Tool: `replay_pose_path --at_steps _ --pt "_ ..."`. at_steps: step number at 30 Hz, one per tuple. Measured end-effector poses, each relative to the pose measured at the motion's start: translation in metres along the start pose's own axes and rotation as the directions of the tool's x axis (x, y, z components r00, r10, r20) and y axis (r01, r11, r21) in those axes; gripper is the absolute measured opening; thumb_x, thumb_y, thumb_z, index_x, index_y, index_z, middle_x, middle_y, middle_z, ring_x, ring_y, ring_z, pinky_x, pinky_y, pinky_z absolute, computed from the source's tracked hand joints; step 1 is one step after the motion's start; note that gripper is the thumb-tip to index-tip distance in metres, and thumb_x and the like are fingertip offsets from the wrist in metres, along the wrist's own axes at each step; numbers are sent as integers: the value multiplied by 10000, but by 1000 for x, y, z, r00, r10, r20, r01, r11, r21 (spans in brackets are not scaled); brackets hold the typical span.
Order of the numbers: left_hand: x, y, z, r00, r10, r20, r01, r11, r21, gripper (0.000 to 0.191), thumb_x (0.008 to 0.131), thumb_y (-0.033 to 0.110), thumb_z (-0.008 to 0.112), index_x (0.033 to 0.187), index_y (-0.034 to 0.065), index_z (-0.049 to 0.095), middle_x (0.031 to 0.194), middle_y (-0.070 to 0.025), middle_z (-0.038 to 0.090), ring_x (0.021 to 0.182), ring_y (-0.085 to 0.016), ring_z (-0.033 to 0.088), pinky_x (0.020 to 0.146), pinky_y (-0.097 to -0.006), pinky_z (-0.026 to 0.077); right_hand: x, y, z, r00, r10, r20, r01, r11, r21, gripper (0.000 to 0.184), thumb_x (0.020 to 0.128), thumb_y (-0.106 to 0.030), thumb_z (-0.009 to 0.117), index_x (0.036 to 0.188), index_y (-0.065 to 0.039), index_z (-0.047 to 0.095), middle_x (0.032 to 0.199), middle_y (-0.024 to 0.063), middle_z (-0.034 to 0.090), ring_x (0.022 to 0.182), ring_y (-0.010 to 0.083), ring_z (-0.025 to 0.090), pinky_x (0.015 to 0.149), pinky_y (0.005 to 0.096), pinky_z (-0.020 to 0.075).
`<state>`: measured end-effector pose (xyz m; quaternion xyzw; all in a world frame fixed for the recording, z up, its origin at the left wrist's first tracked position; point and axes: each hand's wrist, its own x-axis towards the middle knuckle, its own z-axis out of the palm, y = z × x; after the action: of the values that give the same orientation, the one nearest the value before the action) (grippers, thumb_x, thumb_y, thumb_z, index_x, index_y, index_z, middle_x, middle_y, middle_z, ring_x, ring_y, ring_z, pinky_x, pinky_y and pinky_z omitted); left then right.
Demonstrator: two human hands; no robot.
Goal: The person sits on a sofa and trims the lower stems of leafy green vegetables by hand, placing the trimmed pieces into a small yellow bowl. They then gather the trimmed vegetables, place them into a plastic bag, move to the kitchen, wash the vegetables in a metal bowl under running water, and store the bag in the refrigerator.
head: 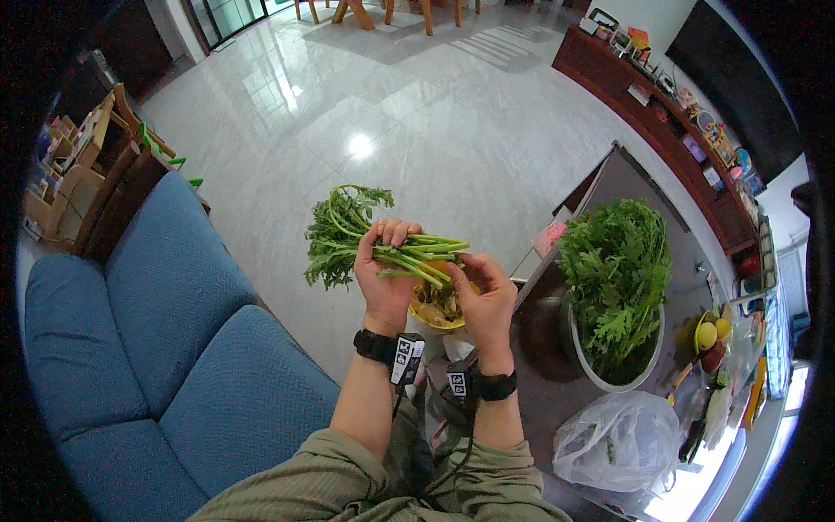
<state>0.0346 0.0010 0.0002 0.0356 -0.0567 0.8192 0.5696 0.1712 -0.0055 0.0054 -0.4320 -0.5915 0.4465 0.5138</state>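
Note:
My left hand [386,277] is closed around a bunch of leafy green stems [339,238], with the leaves to the left and the cut stem ends to the right. My right hand [486,290] is at those stem ends, thumb and forefinger pinched near one; whether they grip it is hard to tell. Below both hands is a yellow bin [438,320] holding plant scraps, partly hidden by them. On the dark table to the right, a metal bowl [657,352] holds a large heap of similar leafy greens [616,280].
A blue sofa [248,385] lies to the left. On the table are a translucent plastic bag [616,444], a dish of yellow fruit [706,336] and a pink-topped box [548,238]. Beyond it runs a long dark red cabinet [672,130] with small items.

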Motion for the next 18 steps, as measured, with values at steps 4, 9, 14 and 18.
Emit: replay_pose_path --at_steps 4,9,14,18 --pt "1 -1 -1 1000 -1 -20 1 1000 -4 196 898 86 487 739 88 374 709 -4 345 688 -131 411 843 -323 384 -1 -5 -6 1000 -3 -1 3 999 -50 155 791 -54 723 902 6 633 857 66 659 735 125 630 666 257 513" --pt "1 -1 -5 998 -21 -54 21 1000 2 180 892 91 484 747 84 379 709 -4 352 675 -135 411 825 -328 386 1 0 -13 990 -124 63 133 978 -164 83 846 -12 661 909 32 631 830 22 644 741 69 602 681 216 485" --pt "4 2 -18 970 -159 -183 133 980 -146 163 891 79 452 751 88 368 689 -4 350 648 -138 405 765 -320 366 0 11 -18 993 -13 118 22 997 -76 53 862 -8 640 893 33 628 766 25 639 698 68 592 648 209 477" --pt "6 6 -27 942 -275 -195 203 925 -321 162 888 63 434 747 90 361 668 -1 347 638 -138 402 714 -318 346 -3 16 -15 980 98 173 -120 985 125 58 880 -33 634 906 18 626 760 43 644 658 76 579 602 209 465"
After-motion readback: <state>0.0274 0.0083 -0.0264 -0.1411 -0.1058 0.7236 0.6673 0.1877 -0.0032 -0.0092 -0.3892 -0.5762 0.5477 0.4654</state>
